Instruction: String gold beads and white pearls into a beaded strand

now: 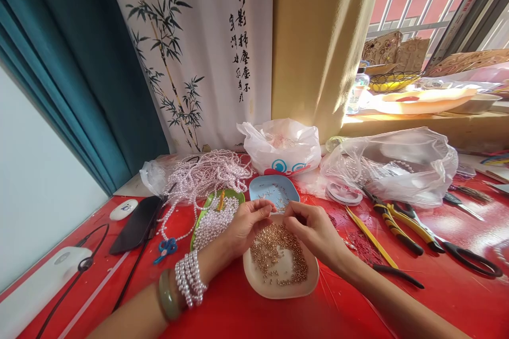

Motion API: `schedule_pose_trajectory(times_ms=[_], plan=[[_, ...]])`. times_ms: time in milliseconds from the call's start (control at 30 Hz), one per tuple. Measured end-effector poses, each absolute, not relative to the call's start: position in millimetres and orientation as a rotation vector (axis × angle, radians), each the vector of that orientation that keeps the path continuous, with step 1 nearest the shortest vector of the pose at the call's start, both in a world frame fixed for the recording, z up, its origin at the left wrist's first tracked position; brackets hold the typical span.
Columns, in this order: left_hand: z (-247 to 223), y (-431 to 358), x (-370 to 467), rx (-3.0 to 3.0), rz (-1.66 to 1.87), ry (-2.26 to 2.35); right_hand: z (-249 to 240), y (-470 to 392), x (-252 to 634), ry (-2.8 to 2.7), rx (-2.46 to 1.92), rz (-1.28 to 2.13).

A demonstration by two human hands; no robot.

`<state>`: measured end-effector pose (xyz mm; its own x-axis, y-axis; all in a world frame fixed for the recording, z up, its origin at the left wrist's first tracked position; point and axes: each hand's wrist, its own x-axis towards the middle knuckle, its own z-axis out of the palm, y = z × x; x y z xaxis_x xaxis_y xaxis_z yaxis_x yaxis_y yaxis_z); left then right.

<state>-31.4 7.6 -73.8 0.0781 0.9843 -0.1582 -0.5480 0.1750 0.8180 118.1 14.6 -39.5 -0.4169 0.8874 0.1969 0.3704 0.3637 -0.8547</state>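
My left hand (249,225) is raised over the upper left of a pale dish (260,290) of small gold beads (278,254). Its thumb and fingers are pinched together; whatever they hold is too small to make out. Facing it, my right hand (310,225) pinches above the dish's upper right, and a small gap separates the fingertips. What it grips is also unclear. Pearl strands (191,278) and a green bangle (169,295) circle my left wrist. Beyond the hands lies a blue dish (274,185) with small pieces, and at the left a green dish (237,196) holds pearly beads (214,222).
Strung pearls (210,172) are heaped at the back left, near a black phone (135,225). Plastic bags (280,143) stand at the back. On the right lie yellow-handled pliers (397,228), scissors (469,257), a yellow tool (371,235) and a tape roll (344,194).
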Motion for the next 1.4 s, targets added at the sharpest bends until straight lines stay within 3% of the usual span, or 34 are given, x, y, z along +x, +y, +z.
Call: schedule_pose_trajectory(times_ms=[1400], plan=[[-72.3,7.0,-32.4,0.710,1.277,0.836,-42.6,15.2,118.8,-1.951,-1.101,0.986]])
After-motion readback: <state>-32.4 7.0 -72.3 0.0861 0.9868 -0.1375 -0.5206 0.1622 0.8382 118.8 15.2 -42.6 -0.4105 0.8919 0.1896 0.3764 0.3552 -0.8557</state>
